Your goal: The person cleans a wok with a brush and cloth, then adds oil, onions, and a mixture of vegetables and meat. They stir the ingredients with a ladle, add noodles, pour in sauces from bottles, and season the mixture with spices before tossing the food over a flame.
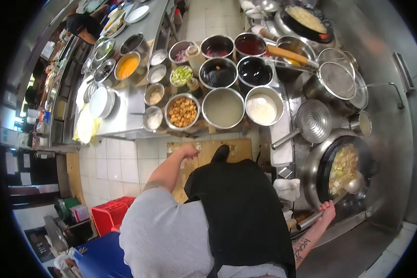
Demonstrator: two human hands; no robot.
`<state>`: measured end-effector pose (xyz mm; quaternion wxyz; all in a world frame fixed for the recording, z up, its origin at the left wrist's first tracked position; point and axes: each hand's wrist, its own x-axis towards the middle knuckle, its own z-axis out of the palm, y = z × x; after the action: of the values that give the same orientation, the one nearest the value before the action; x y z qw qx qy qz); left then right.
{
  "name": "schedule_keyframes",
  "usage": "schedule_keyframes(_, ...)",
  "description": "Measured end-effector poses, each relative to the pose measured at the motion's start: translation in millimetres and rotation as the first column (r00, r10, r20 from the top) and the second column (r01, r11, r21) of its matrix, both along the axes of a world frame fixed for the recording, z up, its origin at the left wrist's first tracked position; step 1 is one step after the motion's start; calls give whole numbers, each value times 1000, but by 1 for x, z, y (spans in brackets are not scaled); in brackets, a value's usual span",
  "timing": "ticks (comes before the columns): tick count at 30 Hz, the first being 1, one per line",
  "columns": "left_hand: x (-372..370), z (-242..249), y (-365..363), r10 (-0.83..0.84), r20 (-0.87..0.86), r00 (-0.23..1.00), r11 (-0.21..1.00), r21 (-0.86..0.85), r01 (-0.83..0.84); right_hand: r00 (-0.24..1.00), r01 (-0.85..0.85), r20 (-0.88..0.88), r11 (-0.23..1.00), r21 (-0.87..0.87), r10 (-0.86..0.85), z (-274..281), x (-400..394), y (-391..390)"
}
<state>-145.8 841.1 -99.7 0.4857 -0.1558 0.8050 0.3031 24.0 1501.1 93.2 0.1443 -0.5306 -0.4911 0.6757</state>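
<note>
My right hand [327, 211] is closed round the handle of a metal ladle, at the lower right. The ladle's bowl [355, 183] rests at the edge of chopped vegetables [343, 167] in a black wok [326, 172]. My left hand [188, 151] hangs in front of the body, above a wooden board on the floor and below the row of steel pots; its fingers are curled and too small to read. The pot of fried cubes [182, 111] is the one nearest to it.
Steel pots of sauces, such as a white one [261, 108], line the counter ahead. A perforated skimmer [314, 121] lies left of the wok, with a strainer [337, 79] beyond. A red crate [110, 214] stands at the lower left. Another person [82, 27] is at the upper left.
</note>
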Motion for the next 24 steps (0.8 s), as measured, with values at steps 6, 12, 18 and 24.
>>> schedule_keyframes(6,-77,146,2,152,-1,988,842,524,-129,925,-16,-348,898,-439,-154,73,1,2)
schedule_keyframes(12,-173,132,-13,357,-858,369,917,247,-312,975,-159,204,905,395,83,72,23,-32)
schedule_keyframes(18,-200,119,5,238,-906,350,938,121,-325,982,120,-168,972,202,-86,78,27,-84)
schedule_keyframes(24,-210,109,3,234,-880,412,935,88,-343,986,-150,157,695,703,54,24,41,-75)
